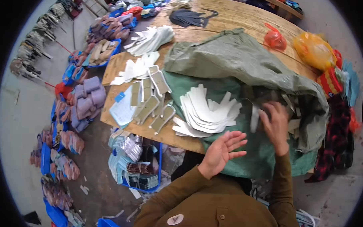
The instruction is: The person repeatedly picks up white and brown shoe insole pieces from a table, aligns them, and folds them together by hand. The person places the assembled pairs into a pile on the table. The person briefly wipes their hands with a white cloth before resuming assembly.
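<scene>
My left hand (224, 150) is held palm up with its fingers stretched out and nothing in it, just in front of a fanned stack of white curved strips (199, 117). My right hand (276, 124) reaches over the mouth of a big green woven sack (231, 57) lying on the table. Beside its thumb is a pale, blurred strip (254, 118); whether the fingers grip it cannot be made out. Inside the sack's dark opening, more pale pieces (294, 125) show partly. Left of the stack lie several khaki pieces with white edges (151, 106).
The wooden table (120, 67) bears white bundles (153, 38), dark grey strips (190, 18) and a red plastic bag (275, 39). A yellow bag (314, 49) sits at the right edge. Below left stands a blue crate (159, 170) of bundled strips. Wrapped bundles (87, 98) line the floor at left.
</scene>
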Motion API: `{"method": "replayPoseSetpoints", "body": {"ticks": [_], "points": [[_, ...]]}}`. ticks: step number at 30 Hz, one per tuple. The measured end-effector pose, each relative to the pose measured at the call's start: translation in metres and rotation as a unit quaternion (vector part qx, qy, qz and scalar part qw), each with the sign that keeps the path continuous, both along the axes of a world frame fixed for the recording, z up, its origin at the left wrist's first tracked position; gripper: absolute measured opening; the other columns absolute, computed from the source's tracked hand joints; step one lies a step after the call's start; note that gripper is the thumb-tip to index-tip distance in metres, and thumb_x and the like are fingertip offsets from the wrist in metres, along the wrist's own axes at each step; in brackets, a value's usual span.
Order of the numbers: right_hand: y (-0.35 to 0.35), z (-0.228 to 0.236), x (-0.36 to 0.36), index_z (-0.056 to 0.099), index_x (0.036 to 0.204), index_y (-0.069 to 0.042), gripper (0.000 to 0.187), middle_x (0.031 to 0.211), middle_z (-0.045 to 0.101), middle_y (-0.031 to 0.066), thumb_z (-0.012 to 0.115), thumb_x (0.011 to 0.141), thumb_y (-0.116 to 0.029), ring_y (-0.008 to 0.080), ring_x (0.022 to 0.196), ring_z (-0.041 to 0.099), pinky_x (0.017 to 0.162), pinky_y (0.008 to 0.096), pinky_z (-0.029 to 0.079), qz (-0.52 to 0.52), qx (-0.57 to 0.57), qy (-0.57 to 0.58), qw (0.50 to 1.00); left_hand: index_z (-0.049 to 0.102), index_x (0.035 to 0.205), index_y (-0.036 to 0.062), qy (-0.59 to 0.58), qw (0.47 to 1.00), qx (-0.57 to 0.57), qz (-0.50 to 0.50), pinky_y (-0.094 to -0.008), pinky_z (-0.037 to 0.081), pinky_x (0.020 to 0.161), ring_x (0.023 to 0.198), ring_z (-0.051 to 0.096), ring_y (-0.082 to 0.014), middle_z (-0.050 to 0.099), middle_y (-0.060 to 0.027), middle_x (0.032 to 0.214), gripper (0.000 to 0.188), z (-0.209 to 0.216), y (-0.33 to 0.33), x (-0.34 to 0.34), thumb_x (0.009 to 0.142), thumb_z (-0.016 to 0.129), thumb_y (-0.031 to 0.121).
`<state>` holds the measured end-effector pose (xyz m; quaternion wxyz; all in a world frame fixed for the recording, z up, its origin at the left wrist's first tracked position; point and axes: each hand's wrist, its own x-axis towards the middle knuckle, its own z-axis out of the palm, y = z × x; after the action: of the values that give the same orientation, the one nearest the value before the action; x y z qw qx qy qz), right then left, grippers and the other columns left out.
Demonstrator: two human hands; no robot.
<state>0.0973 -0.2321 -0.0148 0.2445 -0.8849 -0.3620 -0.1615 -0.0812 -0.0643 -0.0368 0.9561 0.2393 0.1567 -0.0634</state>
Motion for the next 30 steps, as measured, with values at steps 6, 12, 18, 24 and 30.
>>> {"method": "replayPoseSetpoints", "body": {"ticks": [6,12,18,24,30], "points": [[0.015,-0.005,-0.028,0.063,0.107,-0.004,0.036,0.114,0.059,0.013,0.072,0.081,-0.026,0.0337,0.11,0.052,0.097,0.0472,0.037,-0.025,-0.001,-0.059,0.998,0.053,0.125,0.0,0.074,0.987,0.145,-0.015,-0.0327,0.052,0.085,0.099,0.061,-0.0172,0.063,-0.0117,0.115,0.039,-0.012,-0.012,-0.01,0.102,0.049,0.031],[0.033,-0.025,0.001,0.064,0.103,-0.005,0.038,0.119,0.058,0.0147,0.071,0.076,-0.032,0.0331,0.115,0.05,0.107,0.0562,0.03,-0.06,-0.138,-0.15,0.977,0.061,0.117,0.0043,0.004,0.928,0.372,-0.002,-0.0224,0.049,0.07,0.08,0.059,-0.007,0.066,-0.0033,0.096,0.027,-0.008,-0.008,0.015,0.1,0.054,0.025],[0.036,-0.012,-0.005,0.061,0.115,-0.01,0.029,0.1,0.063,0.0058,0.058,0.086,-0.008,0.0278,0.093,0.06,0.099,0.0443,0.041,-0.039,-0.051,-0.199,0.978,0.058,0.121,0.0044,-0.105,0.79,0.586,0.147,-0.0321,0.05,0.082,0.095,0.062,-0.0183,0.063,-0.0114,0.112,0.033,0.016,0.001,-0.001,0.094,0.063,0.023],[0.017,0.034,-0.059,0.063,0.107,-0.009,0.024,0.086,0.06,0.0117,0.058,0.084,-0.003,0.0344,0.07,0.057,0.061,0.0395,0.045,0.191,-0.172,0.039,0.966,0.043,0.141,0.0065,-0.209,0.497,0.837,0.089,-0.042,0.038,0.106,0.125,0.047,-0.0362,0.045,-0.0188,0.139,0.068,0.06,0.021,-0.008,0.084,0.07,0.033],[0.003,0.031,-0.075,0.062,0.09,-0.003,0.013,0.06,0.058,0.0032,0.056,0.091,-0.016,0.0116,0.046,0.053,0.041,0.0226,0.035,0.052,0.107,0.637,0.762,0.041,0.142,0.0056,-0.05,0.995,0.076,0.049,-0.0337,0.042,0.103,0.12,0.052,-0.0161,0.052,-0.0066,0.134,0.049,-0.01,0.03,-0.028,0.096,0.055,0.016]]}}
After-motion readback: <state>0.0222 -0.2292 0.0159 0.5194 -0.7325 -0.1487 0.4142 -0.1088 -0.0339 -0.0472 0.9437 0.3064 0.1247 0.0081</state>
